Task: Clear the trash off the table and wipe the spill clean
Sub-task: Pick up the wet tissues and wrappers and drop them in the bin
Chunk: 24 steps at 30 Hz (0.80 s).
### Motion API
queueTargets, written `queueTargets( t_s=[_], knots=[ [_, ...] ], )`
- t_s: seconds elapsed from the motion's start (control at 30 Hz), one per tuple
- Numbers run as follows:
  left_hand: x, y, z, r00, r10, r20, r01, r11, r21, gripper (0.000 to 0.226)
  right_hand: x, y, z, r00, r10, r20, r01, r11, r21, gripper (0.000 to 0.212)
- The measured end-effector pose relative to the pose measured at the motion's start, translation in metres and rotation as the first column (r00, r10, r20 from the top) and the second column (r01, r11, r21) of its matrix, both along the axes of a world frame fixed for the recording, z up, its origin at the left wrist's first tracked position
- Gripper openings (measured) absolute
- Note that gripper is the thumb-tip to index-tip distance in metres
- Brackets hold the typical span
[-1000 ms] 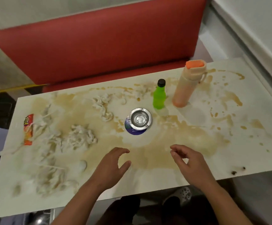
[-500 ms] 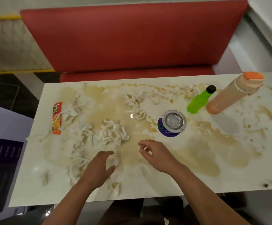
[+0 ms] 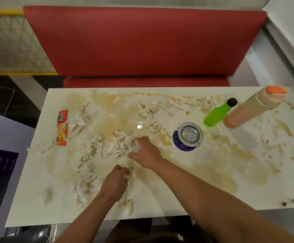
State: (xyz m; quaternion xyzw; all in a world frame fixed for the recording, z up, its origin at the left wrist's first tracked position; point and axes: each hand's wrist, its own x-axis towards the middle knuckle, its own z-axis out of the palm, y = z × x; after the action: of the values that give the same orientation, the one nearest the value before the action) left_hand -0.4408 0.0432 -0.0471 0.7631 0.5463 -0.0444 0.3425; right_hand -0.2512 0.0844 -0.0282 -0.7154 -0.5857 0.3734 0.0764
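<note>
While both hands work in the middle of the table (image 3: 186, 204), I read the scene from its left end. There the orange snack wrapper (image 3: 62, 128) lies flat, its long axis running from the near side to the far side, well apart from both hands and to the left of them. Beside it, soaked tissue scraps (image 3: 83, 118) and thin white strips are scattered over the brown spill (image 3: 218, 172).

My left hand (image 3: 115, 181) is near the front edge, curled closed; a small white bit (image 3: 127, 176) shows between its fingers, so I judge it pinches a piece of tissue. More wet clumps lie just left of this hand and one just behind the wrist.

My right hand (image 3: 145, 152) is farther in, fingers bent and spread on the right edge of the big tissue clump (image 3: 122, 144). It touches the clump, but I cannot tell if it already grips it. The clump lies to the left of this hand, so I think the pull must go toward the hand, to the right and near. The left hand is nearer to the wrapper.

To the right stand a metal ashtray (image 3: 190, 134) on a purple coaster (image 3: 176, 143), a green bottle (image 3: 218, 114) and a tall flask (image 3: 253, 108) with orange cap, all apart from the hands. The task looks at its beginning.
</note>
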Motion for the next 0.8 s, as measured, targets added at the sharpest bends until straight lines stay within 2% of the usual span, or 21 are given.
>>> queueTargets(
  t_s=[0.1, 0.3, 0.5, 0.6, 0.7, 0.8],
  knots=[
    [-0.002, 0.002, -0.001, 1.0, 0.02, 0.018, -0.02, 1.0, -0.012, 0.023, -0.013, 0.005, -0.012, 0.994, -0.014, 0.108, 0.017, 0.999, -0.032, 0.087],
    [-0.002, 0.004, 0.007, 0.974, 0.176, 0.141, -0.168, 0.983, -0.067, 0.018, -0.013, 0.004, -0.022, 0.986, -0.014, 0.167, 0.008, 0.999, 0.036, 0.052],
    [0.002, 0.007, 0.019, 0.935, 0.274, 0.224, -0.259, 0.961, -0.095, 0.018, -0.008, -0.008, -0.025, 0.977, 0.081, 0.198, -0.084, 0.996, 0.007, 0.032],
    [0.003, 0.008, 0.025, 0.93, 0.283, 0.233, -0.271, 0.959, -0.084, 0.019, -0.007, -0.015, -0.029, 0.956, 0.169, 0.24, -0.179, 0.984, 0.018, 0.033],
    [0.003, 0.008, 0.031, 0.923, 0.294, 0.248, -0.283, 0.956, -0.077, 0.019, -0.001, -0.02, -0.029, 0.965, 0.174, 0.194, -0.183, 0.983, 0.029, 0.035],
    [0.003, 0.008, 0.038, 0.903, 0.323, 0.284, -0.311, 0.947, -0.087, 0.023, 0.005, -0.022, -0.017, 0.994, 0.074, 0.085, -0.079, 0.995, 0.057, 0.035]
  ],
)
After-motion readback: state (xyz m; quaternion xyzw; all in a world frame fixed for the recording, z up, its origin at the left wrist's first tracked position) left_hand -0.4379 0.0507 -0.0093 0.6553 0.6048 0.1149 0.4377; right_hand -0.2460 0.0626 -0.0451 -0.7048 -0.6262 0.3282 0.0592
